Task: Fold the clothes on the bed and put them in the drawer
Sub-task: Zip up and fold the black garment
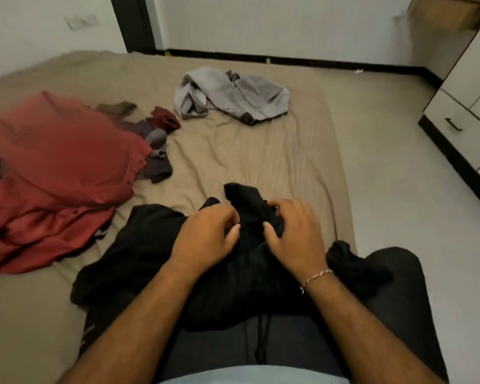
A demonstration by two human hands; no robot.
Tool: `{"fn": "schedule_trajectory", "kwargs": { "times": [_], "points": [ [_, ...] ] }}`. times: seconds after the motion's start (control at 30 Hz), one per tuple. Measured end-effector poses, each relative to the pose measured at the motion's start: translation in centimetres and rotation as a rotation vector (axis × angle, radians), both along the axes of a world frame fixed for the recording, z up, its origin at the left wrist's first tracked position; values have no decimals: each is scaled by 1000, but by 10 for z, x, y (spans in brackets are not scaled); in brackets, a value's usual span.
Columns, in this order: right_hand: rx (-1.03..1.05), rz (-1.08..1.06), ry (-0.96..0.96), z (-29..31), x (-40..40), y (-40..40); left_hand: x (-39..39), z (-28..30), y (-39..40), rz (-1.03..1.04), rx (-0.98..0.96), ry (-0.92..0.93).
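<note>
A black garment lies bunched over my lap and the near part of the bed. My left hand and my right hand sit side by side on its upper part, each with fingers curled into the black cloth and gripping it. A zip shows between the hands. To the left lies a crumpled red shirt. A grey jacket is spread farther back on the beige sheet. Several small dark and maroon pieces lie beside the red shirt. A white drawer with a dark handle is at the right.
White floor runs along the bed's right side up to the white cabinet with its black plinth. A dark door frame stands at the back wall. My legs in dark trousers lie at the bed's near right edge.
</note>
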State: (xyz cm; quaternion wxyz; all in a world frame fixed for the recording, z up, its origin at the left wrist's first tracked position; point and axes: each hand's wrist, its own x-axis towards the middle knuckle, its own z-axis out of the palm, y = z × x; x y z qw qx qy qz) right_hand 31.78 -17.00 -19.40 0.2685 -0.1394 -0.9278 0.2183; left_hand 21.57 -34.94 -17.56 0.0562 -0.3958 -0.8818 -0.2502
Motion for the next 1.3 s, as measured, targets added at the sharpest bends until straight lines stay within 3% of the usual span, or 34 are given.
{"fn": "schedule_trajectory", "kwargs": {
  "times": [0.07,0.17,0.23,0.37,0.53,0.67,0.8,0.9,1.17,1.3],
  "points": [
    [43,190,-47,-4,2,-9,8,-1,-2,-75,-86,8],
    [158,389,-400,-25,5,-13,6,-4,-1,-143,-276,-3],
    [55,409,-593,-32,4,-13,4,-4,1,-146,-379,-16],
    [-100,288,-640,-35,-1,-11,4,-8,3,-140,-432,-3],
    [-119,343,-755,-36,-4,-8,2,-7,3,-128,-454,-21],
    [-68,203,-425,-34,2,2,8,-4,5,-59,-411,-45],
    [-329,195,-80,-24,6,10,19,-10,17,44,-150,-197],
    [-458,227,-13,-24,9,9,28,-21,24,72,-12,-257],
    [-226,273,118,-18,13,2,29,-21,15,49,175,-272],
    [-313,230,155,-18,13,2,33,-18,16,55,197,-333]
  ]
}}
